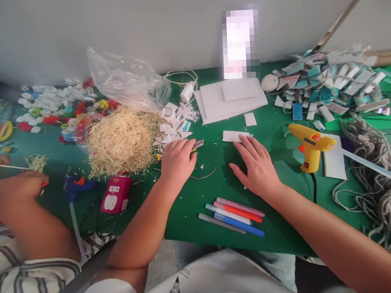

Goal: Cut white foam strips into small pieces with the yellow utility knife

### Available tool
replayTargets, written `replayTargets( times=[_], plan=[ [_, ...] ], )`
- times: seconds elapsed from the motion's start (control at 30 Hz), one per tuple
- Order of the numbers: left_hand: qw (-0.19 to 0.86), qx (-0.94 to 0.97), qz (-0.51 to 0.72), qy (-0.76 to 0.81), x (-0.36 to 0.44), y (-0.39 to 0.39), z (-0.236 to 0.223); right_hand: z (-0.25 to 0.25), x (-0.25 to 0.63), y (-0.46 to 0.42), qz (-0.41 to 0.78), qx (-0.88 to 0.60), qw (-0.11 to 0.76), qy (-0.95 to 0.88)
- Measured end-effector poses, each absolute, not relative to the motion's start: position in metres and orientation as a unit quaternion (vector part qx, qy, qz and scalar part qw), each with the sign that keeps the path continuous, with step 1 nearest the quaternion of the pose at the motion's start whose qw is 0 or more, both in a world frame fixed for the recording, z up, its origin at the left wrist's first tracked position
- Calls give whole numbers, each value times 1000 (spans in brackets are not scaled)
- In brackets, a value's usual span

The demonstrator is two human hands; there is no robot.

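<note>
My left hand (179, 161) is closed over a yellow utility knife (199, 144). The metal blade sticks out past my fingers to the right, and most of the handle is hidden under the palm. To the right, my right hand (257, 166) lies with its fingers spread. Its fingertips touch the edge of a small white foam board strip (231, 136) flat on the green table (197, 189). A small white square (250, 119) lies just beyond that strip, before stacked white sheets (209, 103). A thin curved cord (205, 176) lies between my hands.
Several markers (237, 216) lie near the front edge. A yellow glue gun (312, 143), grey yarn (374, 164) and cut scraps (338, 82) are on the right. Straw (124, 141), bottle caps (57, 100) and a pink power adapter (116, 194) are left, beside another person's hands (19, 188).
</note>
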State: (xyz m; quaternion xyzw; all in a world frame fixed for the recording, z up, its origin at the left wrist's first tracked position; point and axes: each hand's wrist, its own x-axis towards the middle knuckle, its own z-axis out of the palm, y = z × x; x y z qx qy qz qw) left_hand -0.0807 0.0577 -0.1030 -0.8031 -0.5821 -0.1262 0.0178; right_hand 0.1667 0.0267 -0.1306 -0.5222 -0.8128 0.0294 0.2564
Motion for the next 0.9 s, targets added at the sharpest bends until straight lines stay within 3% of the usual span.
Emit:
replayTargets(
  times=[0.23, 0.43, 0.6, 0.73, 0.9],
  plan=[
    [12, -807, -122, -577, -88, 61, -108, -137, 173, 31, 7, -529, 205, -823],
    [13, -816, -123, -565, -90, 66, -113, -131, 174, 30, -14, -524, 266, -809],
    [21, -810, -146, -567, -91, 63, -113, -135, 175, 33, -5, -512, 258, -820],
    [47, -799, -240, -549, -94, 61, -109, -137, 175, 33, -13, -511, 262, -818],
    [100, -750, -470, -454, -92, 57, -104, -135, 173, 32, -11, -515, 262, -816]
  ],
)
